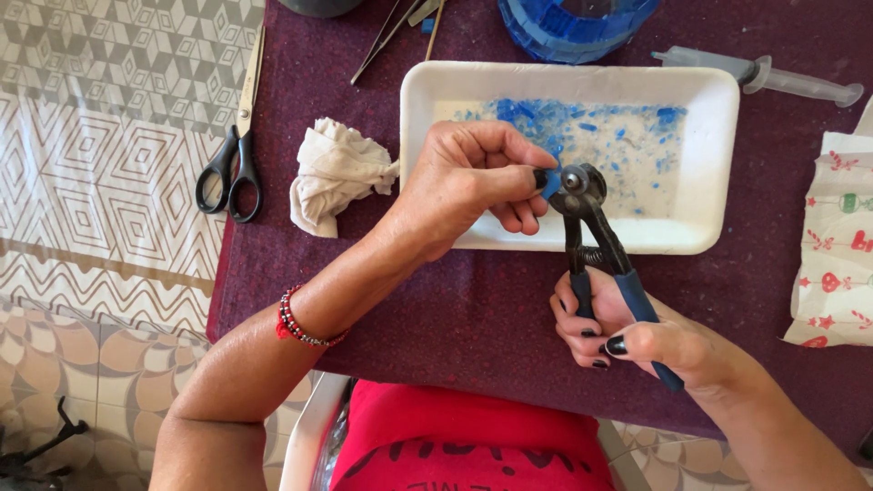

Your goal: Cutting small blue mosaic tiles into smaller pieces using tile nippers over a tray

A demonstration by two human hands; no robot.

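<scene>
The tray sits on the table. Left of the tray lie a crumpled cloth and, farther left, scissors; a syringe lies behind it, nippers over its near rim.

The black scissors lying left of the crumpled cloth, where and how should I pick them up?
Grip the scissors at the black finger loops, coming from the near side. The loops lie toward the person, blades shut and pointing away, off the purple mat on the patterned cloth, clear of both hands.
</scene>
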